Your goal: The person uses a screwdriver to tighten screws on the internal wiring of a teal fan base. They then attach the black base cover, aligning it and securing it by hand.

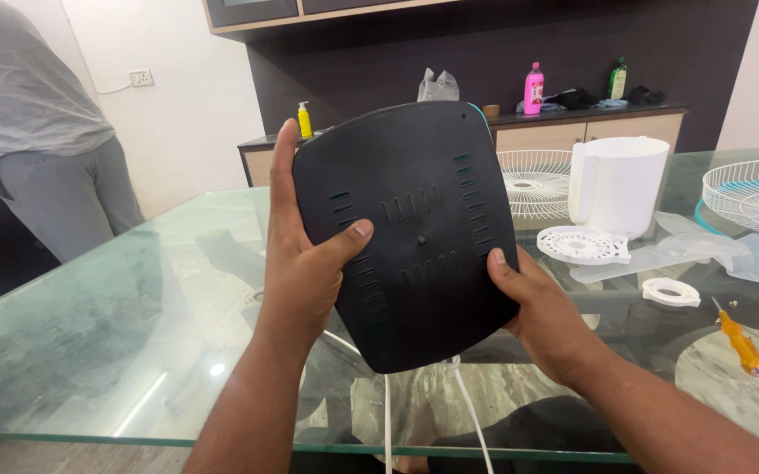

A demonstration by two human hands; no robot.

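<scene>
A black slotted plastic plate [406,233], squarish with rounded corners, is being held upright in the centre of the frame, above the glass table [133,333]. The left hand [305,254] is gripping its left edge, fingers reaching up behind the rim and the thumb pressing across the dark face near a row of slots. The right hand [542,312] is clasping the lower right corner, its thumb lying on the face beside the right-hand column of slots. A white cord [471,412] is hanging down from below the plate, at the bottom centre. To the right of the plate, a white plastic housing [618,184] is standing on the glass, with a round white perforated disc [583,245] lying just in front of it and a small white ring [671,291] nearer the right hand. A white wire fan guard [533,180] is leaning behind the housing, and another wire guard [752,195] is resting at the far right edge. An orange-handled screwdriver [739,341] is lying at the lower right. In the upper left, a person in grey clothing [37,132] is standing beside the table. Bottles are standing on the dark sideboard [590,118] at the back, among them a pink bottle [533,89].
</scene>
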